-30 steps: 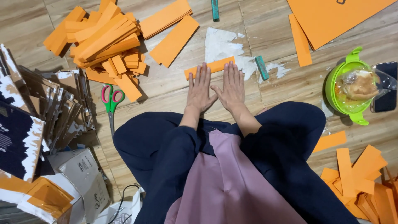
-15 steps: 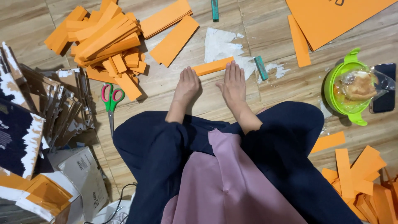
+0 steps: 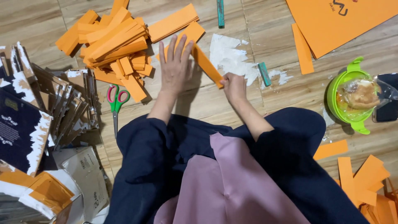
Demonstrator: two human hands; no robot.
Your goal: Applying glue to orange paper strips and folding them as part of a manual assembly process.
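I judge the orange strip (image 3: pixel 206 64) light and bendable; right hand (image 3: pixel 234 86) pinches its near end, left hand (image 3: pixel 175 66) spread flat on its far end.

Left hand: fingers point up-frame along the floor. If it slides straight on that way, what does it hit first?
The left hand already lies on an orange paper strip. Straight ahead of its fingertips comes the stack of orange strips, probably the first contact. Height is hard to judge from above.

A home floor workspace: wooden floorboards (image 3: pixel 257 103), orange paper strips (image 3: pixel 112 37), scissors (image 3: pixel 116 101).
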